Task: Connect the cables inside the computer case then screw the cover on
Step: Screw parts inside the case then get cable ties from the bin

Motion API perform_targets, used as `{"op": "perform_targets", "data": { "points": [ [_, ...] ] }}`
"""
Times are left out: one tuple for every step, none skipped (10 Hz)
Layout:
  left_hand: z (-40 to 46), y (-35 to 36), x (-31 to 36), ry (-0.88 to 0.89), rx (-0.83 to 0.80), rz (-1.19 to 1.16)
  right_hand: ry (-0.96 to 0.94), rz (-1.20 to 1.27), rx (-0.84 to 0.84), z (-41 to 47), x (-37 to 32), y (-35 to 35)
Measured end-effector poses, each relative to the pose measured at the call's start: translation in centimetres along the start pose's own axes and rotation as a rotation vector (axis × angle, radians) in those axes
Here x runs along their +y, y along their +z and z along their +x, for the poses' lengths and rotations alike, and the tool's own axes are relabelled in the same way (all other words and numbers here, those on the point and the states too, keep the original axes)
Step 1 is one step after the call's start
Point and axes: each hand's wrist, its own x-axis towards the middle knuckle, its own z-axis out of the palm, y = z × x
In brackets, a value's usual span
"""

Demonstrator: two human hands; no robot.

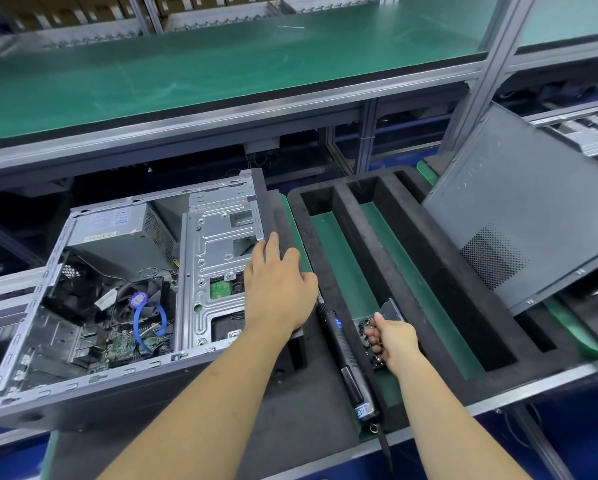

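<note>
While the computer case [117, 292] lies on its side at the lower left of the frame with its open side up, the left hand [277, 289] rests flat on its right edge, fingers straight and spread over the metal drive cage [218, 265] and the case's dark front panel. Inside the case a grey power supply [124, 230] sits at the upper left, a black fan [141, 299] lies below it, and a blue cable [150, 322] loops beside the fan over the green motherboard [128, 341]. The right hand [391, 337] is lower centre-right, fingers curled down into a small pile of dark screws [368, 332] in a green-floored slot of the black foam tray [411, 258]; whether it pinches a screw cannot be told. A small metal bracket [392, 310] stands just behind that hand. Between the two hands a black electric screwdriver [347, 365] lies along the tray's left wall, tip toward the top of the frame. The grey case cover [519, 216], with a perforated vent patch, leans tilted at the right of the frame, its lower edge over the tray. The bench [290, 403] carries case and tray; a green-topped shelf [221, 64] spans the upper frame.
</note>
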Motion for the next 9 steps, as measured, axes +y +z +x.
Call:
{"op": "perform_targets", "data": {
  "points": [
    [0.0, 0.0, 0.0, 0.0, 0.003, -0.001, -0.015, 0.01, 0.032, -0.1, 0.1, 0.3],
    [0.0, 0.0, 0.0, 0.0, 0.001, 0.001, 0.087, 0.263, -0.103, -0.8, -0.1, 0.6],
    [0.0, 0.0, -0.1, 0.001, -0.001, 0.004, 0.145, 0.569, -0.215, -1.5, -0.5, 0.3],
    [0.0, 0.0, 0.0, 0.0, -0.001, 0.002, 0.153, 0.684, -0.283, -1.8, -0.4, -0.2],
    [0.0, 0.0, 0.0, 0.004, 0.006, 0.007, 0.154, 0.736, -0.327, -1.9, -0.4, -0.4],
    [0.0, 0.0, -0.1, 0.003, 0.006, 0.01, 0.154, 0.729, -0.353, -2.0, -0.5, -0.6],
    [0.0, 0.0, 0.0, 0.002, 0.002, 0.009, 0.14, 0.713, -0.361, -2.1, -0.5, -0.5],
    [0.0, 0.0, 0.0, -0.002, 0.001, 0.01, 0.111, 0.665, -0.358, -2.1, -0.2, -0.5],
    [0.0, 0.0, 0.0, -0.002, 0.002, 0.007, 0.096, 0.617, -0.329, -2.0, -0.1, -0.5]
  ]
}}
